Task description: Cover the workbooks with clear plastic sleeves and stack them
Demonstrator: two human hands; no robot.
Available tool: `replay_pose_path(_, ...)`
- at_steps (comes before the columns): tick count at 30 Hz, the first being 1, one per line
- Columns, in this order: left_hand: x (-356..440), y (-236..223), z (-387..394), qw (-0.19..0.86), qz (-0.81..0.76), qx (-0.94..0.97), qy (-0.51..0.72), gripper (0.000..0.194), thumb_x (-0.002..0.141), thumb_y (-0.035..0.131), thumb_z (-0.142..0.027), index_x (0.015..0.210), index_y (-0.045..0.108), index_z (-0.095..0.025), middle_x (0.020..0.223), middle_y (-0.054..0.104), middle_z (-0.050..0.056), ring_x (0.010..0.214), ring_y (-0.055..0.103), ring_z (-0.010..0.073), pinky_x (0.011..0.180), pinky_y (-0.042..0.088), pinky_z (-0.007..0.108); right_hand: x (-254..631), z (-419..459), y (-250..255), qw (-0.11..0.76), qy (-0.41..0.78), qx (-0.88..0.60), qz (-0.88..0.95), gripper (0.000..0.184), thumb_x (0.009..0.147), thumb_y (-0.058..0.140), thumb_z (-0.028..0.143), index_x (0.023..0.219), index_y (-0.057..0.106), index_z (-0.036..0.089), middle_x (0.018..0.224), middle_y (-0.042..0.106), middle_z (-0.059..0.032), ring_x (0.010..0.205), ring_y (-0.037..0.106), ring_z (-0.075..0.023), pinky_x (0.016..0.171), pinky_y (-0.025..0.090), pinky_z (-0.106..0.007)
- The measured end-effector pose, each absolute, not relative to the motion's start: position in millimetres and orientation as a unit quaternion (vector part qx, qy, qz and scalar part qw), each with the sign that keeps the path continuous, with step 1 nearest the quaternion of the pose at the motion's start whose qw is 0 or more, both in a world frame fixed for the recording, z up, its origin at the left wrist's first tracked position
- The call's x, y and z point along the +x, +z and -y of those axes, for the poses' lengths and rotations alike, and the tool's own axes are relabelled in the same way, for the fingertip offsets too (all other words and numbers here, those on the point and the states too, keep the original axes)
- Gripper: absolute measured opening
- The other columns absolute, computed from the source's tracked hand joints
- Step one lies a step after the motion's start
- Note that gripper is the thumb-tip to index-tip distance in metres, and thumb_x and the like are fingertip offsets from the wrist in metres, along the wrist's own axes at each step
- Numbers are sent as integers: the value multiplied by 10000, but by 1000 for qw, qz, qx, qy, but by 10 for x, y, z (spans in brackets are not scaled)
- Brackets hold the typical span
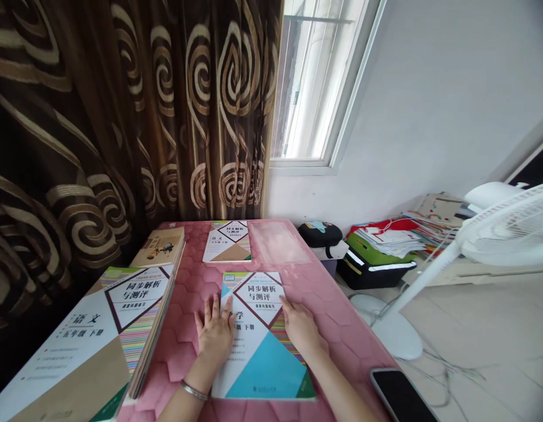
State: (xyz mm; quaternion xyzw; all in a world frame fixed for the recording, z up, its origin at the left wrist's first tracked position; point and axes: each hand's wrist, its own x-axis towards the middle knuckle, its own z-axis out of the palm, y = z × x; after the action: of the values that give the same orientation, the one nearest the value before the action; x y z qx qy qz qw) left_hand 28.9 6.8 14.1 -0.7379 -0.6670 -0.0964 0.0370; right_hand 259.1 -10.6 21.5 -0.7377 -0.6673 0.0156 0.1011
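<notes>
A workbook (258,363) with a white and blue cover lies closed and face up on the pink padded table cover. My left hand (215,325) rests flat at its left edge, fingers spread, part on the cover and part on the pink cloth. At the right edge my right hand (300,325) touches the book's side. Its index finger reaches onto the cover, while the other fingers are mostly hidden beneath the hand. A bracelet circles my left wrist.
Stacked books (99,346) stand on the left, and a smaller workbook (227,241) lies toward the back. A phone (400,394) sits at the right front edge. A white fan (424,275), cables and boxes of papers (379,264) are on the floor side. A patterned curtain (174,105) hangs behind.
</notes>
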Motion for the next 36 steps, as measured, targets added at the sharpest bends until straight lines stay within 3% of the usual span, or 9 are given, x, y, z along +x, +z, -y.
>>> replay_pose_path(7, 514, 167, -119, 39, 681, -727, -71, 531, 924, 365, -294, 1447, 353, -203, 1557, 234, 108, 1448, 137, 326, 1134, 65, 633, 2511, 79, 181, 117, 9, -733, 670, 499, 947, 256, 154, 1395, 475, 176, 1256, 636, -105, 1019, 642, -216, 818, 469, -304)
replay_pose_path(11, 1131, 193, -319, -72, 560, -823, -58, 568, 941, 302, -350, 1479, 283, -168, 1568, 192, 80, 1453, 148, 256, 1173, 168, 491, 2515, 79, 164, 102, 1, -737, 668, 507, 928, 293, 139, 1403, 462, 189, 1256, 636, -103, 1001, 652, -219, 802, 467, -307)
replay_pose_path(14, 1368, 190, -552, -80, 524, -845, -79, 591, 949, 246, -388, 1488, 255, -144, 1571, 179, 75, 1452, 156, 229, 1181, 171, 443, 2516, 79, 165, 99, 6, -732, 674, 511, 918, 299, 123, 1396, 470, 182, 1246, 641, -107, 1030, 644, -220, 823, 464, -312)
replay_pose_path(25, 470, 224, -1092, -18, 584, -805, -100, 588, 946, 233, -344, 1468, 301, -82, 1527, 306, 145, 1421, 266, 259, 1165, 215, 468, 2500, 67, 169, 109, 8, -737, 667, 506, 949, 262, 158, 1420, 441, 204, 1219, 657, -102, 1018, 642, -202, 835, 459, -304)
replay_pose_path(30, 593, 122, -739, 10, 570, -815, -105, 595, 940, 263, -338, 1446, 329, -32, 1526, 296, 165, 1427, 249, 260, 1192, 132, 450, 2488, 68, 174, 90, -9, -745, 661, 499, 945, 282, 151, 1412, 450, 206, 1222, 655, -97, 977, 652, -193, 822, 459, -292)
replay_pose_path(36, 471, -266, 248, 32, 501, -856, -123, 627, 944, 309, -402, 1507, 184, -155, 1571, 199, 92, 1439, 216, 250, 1161, 260, 432, 2461, 92, 184, 81, -13, -743, 664, 505, 949, 273, 173, 1428, 429, 211, 1240, 643, -104, 983, 651, -206, 800, 470, -301)
